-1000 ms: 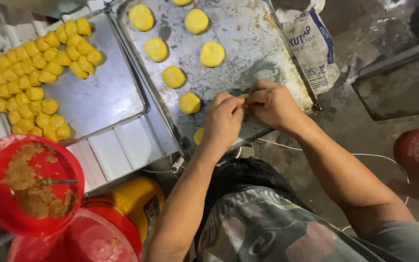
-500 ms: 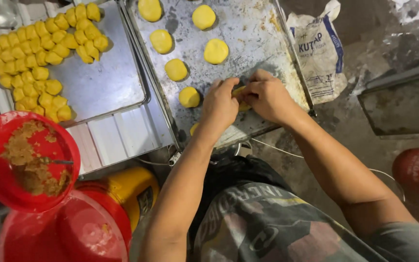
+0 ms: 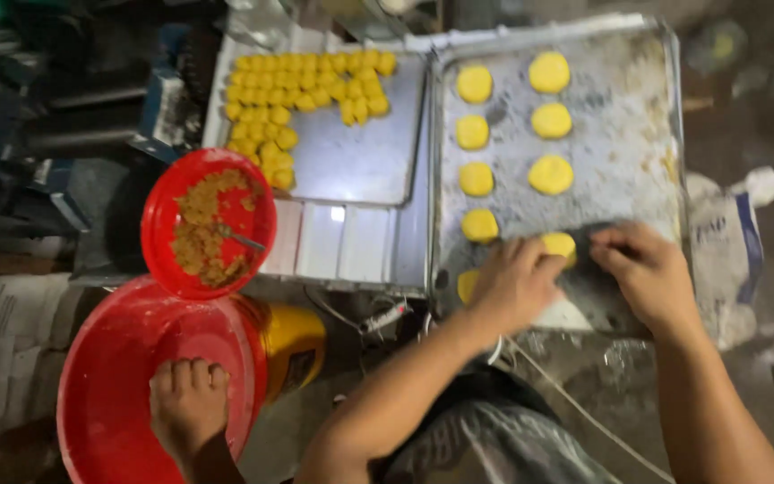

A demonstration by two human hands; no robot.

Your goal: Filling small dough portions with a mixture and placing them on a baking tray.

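A dim work area with a low counter (image 3: 342,242) carrying two metal trays. The floured tray (image 3: 620,116) holds flat yellow dough discs. The left hand (image 3: 512,282) and right hand (image 3: 642,269) rest at its near edge; the left fingers (image 3: 544,260) are pressed together on one dough disc (image 3: 559,244), and the right fingers are curled, holding nothing I can see. At the left stands a red bowl (image 3: 208,224) of crumbly filling.

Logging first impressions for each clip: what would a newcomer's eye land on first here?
Probably the bright yellow dough rounds laid out in rows on the floured metal tray, where the left hand and right hand meet around one more yellow piece at the tray's near edge. Next, the red bowl of brown crumbly filling at left, and the bare foot resting on the large red basin below it.
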